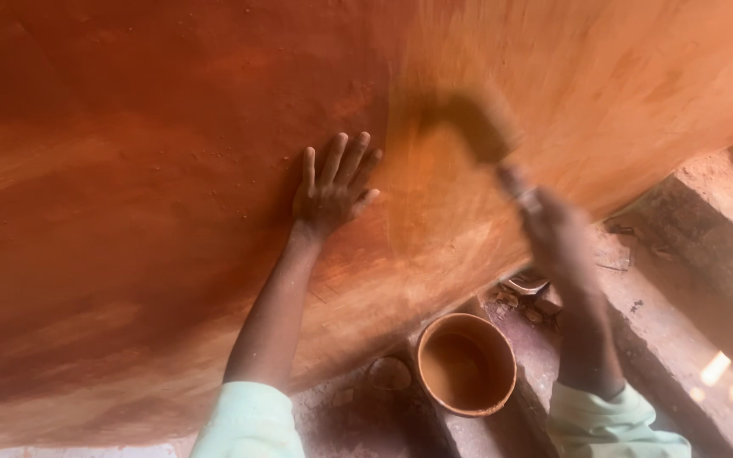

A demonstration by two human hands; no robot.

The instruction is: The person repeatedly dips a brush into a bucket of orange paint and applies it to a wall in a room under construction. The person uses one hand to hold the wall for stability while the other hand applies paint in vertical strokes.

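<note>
Left hand [330, 191] flat, fingers spread, on the wet red-orange mud wall [129, 212]. Right hand [545, 222], blurred, clamps a dark brush [485, 127] against the wall beside it. Risk: strokes smearing the left fingers; drips missing the round clay-coloured bowl [466, 363] at the wall's foot.

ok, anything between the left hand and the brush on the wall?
Head view: only bare orange-red plastered wall lies between the flat left hand and the blurred brush in the right hand.
</note>
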